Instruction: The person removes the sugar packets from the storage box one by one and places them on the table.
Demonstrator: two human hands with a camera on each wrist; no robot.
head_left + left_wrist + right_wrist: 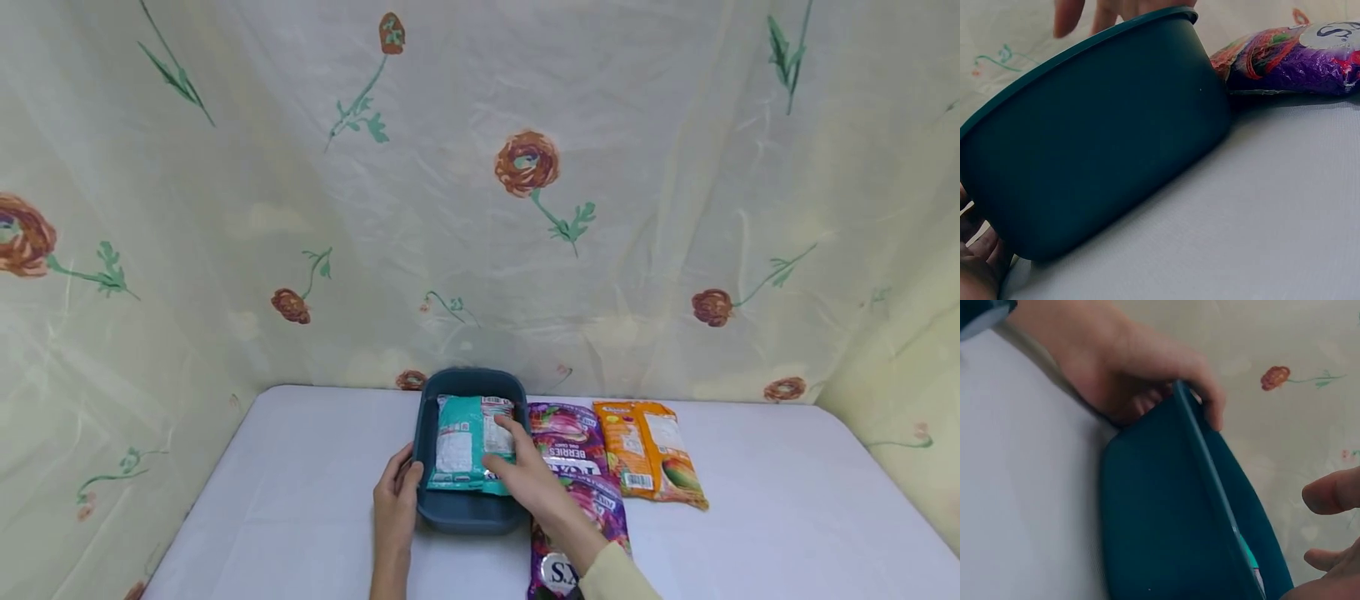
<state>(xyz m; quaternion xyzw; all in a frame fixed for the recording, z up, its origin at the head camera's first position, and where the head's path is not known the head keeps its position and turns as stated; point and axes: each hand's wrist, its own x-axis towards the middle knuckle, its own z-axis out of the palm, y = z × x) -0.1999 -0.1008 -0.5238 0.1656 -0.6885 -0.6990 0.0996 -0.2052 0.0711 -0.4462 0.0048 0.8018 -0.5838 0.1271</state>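
Note:
A dark blue-green plastic bin stands on the table, a teal candy bag lying inside it. My left hand grips the bin's left side; in the right wrist view, the left thumb hooks over the rim while the other fingers lie along the outer wall. Over the bin's right side reaches my right hand, thumb and fingers spread apart at the teal bag. In the right wrist view the right hand's fingers extend above the rim and hold nothing.
Right of the bin lie two purple berry candy bags, one farther back and one nearer, partly under my right forearm. An orange mango candy bag is beside them. A flowered curtain hangs behind the white table.

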